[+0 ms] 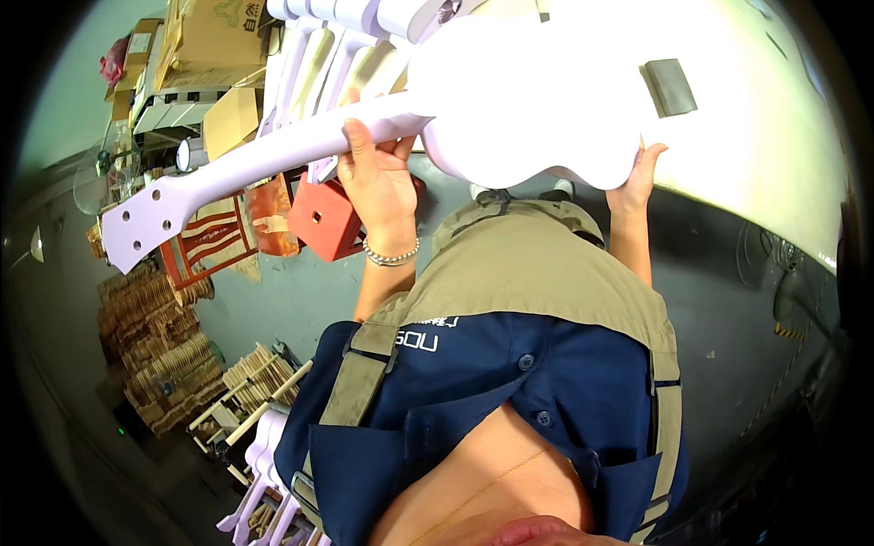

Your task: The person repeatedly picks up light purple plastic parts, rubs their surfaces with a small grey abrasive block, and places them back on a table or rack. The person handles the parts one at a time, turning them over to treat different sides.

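Note:
A pale lilac ukulele (300, 138) without strings is held across in front of me, its headstock with peg holes toward the left. My left hand (381, 182) is closed around the neck near where it joins the body, thumb on the side facing me. My right hand (633, 185) grips the rounded bottom end of the body, its thumb on the edge and its other fingers hidden behind. Strong light washes out the body's surface. A dark grey block (669, 87) lies on the white worktable (756, 118) just beyond my right hand.
More lilac ukuleles (341, 55) stand in a row at the far left, and others (264, 473) sit on a rack at the lower left. A red stool (323, 218) is below the neck. Stacked wooden pieces (159, 337) and cardboard boxes (209, 45) line the left side.

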A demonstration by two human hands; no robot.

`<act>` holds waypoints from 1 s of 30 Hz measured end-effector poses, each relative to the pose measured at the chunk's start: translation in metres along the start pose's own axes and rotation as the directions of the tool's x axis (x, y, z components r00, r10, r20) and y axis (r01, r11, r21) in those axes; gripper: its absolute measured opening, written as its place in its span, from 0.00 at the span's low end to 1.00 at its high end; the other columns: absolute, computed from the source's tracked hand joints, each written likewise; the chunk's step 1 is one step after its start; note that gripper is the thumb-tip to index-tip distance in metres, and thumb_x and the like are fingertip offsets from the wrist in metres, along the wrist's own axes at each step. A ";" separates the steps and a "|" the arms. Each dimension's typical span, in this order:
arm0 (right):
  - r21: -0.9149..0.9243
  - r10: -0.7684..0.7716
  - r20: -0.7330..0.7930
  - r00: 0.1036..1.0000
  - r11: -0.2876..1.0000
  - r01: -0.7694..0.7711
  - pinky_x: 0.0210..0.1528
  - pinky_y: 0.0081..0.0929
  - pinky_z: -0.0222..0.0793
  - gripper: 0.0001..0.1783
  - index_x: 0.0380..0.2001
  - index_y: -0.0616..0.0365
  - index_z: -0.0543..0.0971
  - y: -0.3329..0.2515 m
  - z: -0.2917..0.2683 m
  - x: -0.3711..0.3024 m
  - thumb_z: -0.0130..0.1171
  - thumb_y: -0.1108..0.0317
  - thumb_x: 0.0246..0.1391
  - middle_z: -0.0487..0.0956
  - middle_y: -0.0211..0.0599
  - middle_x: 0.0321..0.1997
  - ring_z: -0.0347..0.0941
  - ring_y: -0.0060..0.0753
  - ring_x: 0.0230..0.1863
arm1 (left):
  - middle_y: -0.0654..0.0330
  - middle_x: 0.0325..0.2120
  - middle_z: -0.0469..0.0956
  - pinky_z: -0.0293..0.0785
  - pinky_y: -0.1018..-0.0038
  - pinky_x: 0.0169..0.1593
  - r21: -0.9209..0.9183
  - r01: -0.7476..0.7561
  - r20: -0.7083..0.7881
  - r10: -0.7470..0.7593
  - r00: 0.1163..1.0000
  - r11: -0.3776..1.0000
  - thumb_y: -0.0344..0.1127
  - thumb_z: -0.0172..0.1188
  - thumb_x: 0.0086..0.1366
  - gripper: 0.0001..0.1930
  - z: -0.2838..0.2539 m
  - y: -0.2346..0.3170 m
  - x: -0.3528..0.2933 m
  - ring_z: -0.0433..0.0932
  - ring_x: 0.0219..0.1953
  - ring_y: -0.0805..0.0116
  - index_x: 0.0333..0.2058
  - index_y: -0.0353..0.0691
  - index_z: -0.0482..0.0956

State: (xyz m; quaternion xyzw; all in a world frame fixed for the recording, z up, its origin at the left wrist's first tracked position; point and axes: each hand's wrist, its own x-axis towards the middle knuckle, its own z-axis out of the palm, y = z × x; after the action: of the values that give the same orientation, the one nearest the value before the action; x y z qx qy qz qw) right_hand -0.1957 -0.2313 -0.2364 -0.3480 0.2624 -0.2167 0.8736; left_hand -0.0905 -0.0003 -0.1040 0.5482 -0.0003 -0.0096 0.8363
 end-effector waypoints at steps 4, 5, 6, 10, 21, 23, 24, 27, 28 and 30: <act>-0.010 -0.006 0.028 1.000 1.000 0.007 0.59 0.31 0.49 0.43 0.56 0.67 0.55 0.001 -0.006 -0.001 0.24 0.36 0.54 0.61 0.42 0.58 0.55 0.35 0.59 | 0.51 0.45 0.68 0.72 0.66 0.46 -0.031 0.026 0.061 -0.024 0.998 0.999 0.45 0.51 0.60 0.29 -0.005 0.001 0.005 0.72 0.43 0.57 0.55 0.34 0.56; -0.058 -0.055 0.135 0.989 0.996 0.064 0.60 0.32 0.48 0.43 0.56 0.66 0.55 0.000 -0.011 -0.001 0.32 0.36 0.53 0.60 0.41 0.58 0.54 0.35 0.59 | 0.53 0.44 0.69 0.72 0.66 0.47 -0.092 0.052 0.089 -0.044 0.995 0.994 0.42 0.53 0.59 0.28 -0.009 0.000 0.008 0.72 0.44 0.59 0.55 0.37 0.57; -0.101 -0.088 0.257 0.962 0.988 0.118 0.60 0.35 0.48 0.42 0.56 0.66 0.54 0.001 -0.028 0.004 0.44 0.40 0.51 0.60 0.42 0.58 0.53 0.37 0.60 | 0.54 0.43 0.70 0.69 0.64 0.50 -0.115 0.069 0.093 -0.059 0.994 0.991 0.43 0.53 0.59 0.27 -0.013 -0.003 0.010 0.70 0.47 0.58 0.53 0.39 0.59; -0.223 0.081 0.265 0.961 0.975 -0.020 0.46 0.27 0.60 0.34 0.50 0.59 0.63 0.012 -0.088 0.013 0.63 0.78 0.35 0.67 0.32 0.46 0.63 0.27 0.47 | 0.55 0.45 0.70 0.63 0.58 0.55 -0.278 0.012 0.268 0.065 0.961 0.961 0.43 0.55 0.56 0.22 -0.017 -0.013 0.015 0.66 0.51 0.54 0.49 0.44 0.65; -0.228 0.000 0.135 0.991 0.973 0.031 0.53 0.34 0.57 0.48 0.56 0.57 0.57 0.012 -0.104 0.005 0.70 0.57 0.30 0.62 0.36 0.55 0.62 0.35 0.50 | 0.52 0.42 0.72 0.61 0.60 0.54 -0.303 0.112 0.446 0.037 0.894 0.947 0.40 0.55 0.58 0.19 0.000 -0.030 0.010 0.66 0.52 0.54 0.46 0.41 0.65; -0.288 -0.105 0.107 0.989 0.949 0.132 0.46 0.31 0.66 0.46 0.56 0.56 0.58 0.017 -0.107 0.007 0.66 0.49 0.35 0.63 0.38 0.54 0.68 0.35 0.42 | 0.53 0.41 0.72 0.62 0.60 0.54 -0.307 0.126 0.463 0.033 0.886 0.943 0.40 0.55 0.58 0.19 0.005 -0.033 0.008 0.65 0.53 0.54 0.46 0.41 0.65; -0.297 -0.115 0.103 0.988 0.944 0.141 0.45 0.31 0.66 0.46 0.56 0.56 0.58 0.016 -0.106 0.007 0.66 0.49 0.35 0.63 0.38 0.54 0.68 0.35 0.42 | 0.53 0.41 0.73 0.62 0.60 0.54 -0.302 0.135 0.473 0.026 0.881 0.944 0.39 0.55 0.58 0.18 0.008 -0.032 0.008 0.65 0.53 0.54 0.45 0.41 0.65; -0.296 -0.109 0.119 0.987 0.945 0.140 0.44 0.30 0.66 0.46 0.56 0.56 0.58 0.015 -0.103 0.011 0.64 0.48 0.35 0.64 0.39 0.54 0.68 0.34 0.40 | 0.54 0.43 0.71 0.64 0.63 0.53 -0.261 0.090 0.468 0.044 0.883 0.961 0.36 0.55 0.58 0.25 0.011 -0.029 0.007 0.67 0.51 0.57 0.53 0.44 0.57; -0.298 -0.113 0.118 0.987 0.944 0.144 0.43 0.30 0.66 0.46 0.56 0.56 0.58 0.013 -0.104 0.011 0.64 0.47 0.36 0.64 0.39 0.54 0.68 0.34 0.40 | 0.56 0.46 0.69 0.67 0.66 0.51 -0.242 0.044 0.473 0.078 0.878 0.969 0.33 0.55 0.58 0.28 0.014 -0.024 0.008 0.69 0.50 0.61 0.55 0.47 0.52; -0.300 -0.116 0.124 0.985 0.942 0.149 0.43 0.29 0.66 0.45 0.56 0.56 0.58 0.010 -0.103 0.012 0.63 0.47 0.36 0.64 0.39 0.54 0.68 0.34 0.39 | 0.54 0.50 0.65 0.71 0.68 0.48 -0.148 0.010 0.417 0.053 0.907 0.989 0.36 0.50 0.61 0.29 0.020 -0.013 0.005 0.70 0.48 0.64 0.57 0.49 0.45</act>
State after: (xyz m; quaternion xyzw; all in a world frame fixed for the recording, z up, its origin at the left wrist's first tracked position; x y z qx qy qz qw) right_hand -0.2474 -0.2820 -0.3110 -0.5079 0.2229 -0.2127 0.8044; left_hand -0.0860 -0.0241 -0.1081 0.4703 -0.1856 -0.1182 0.8547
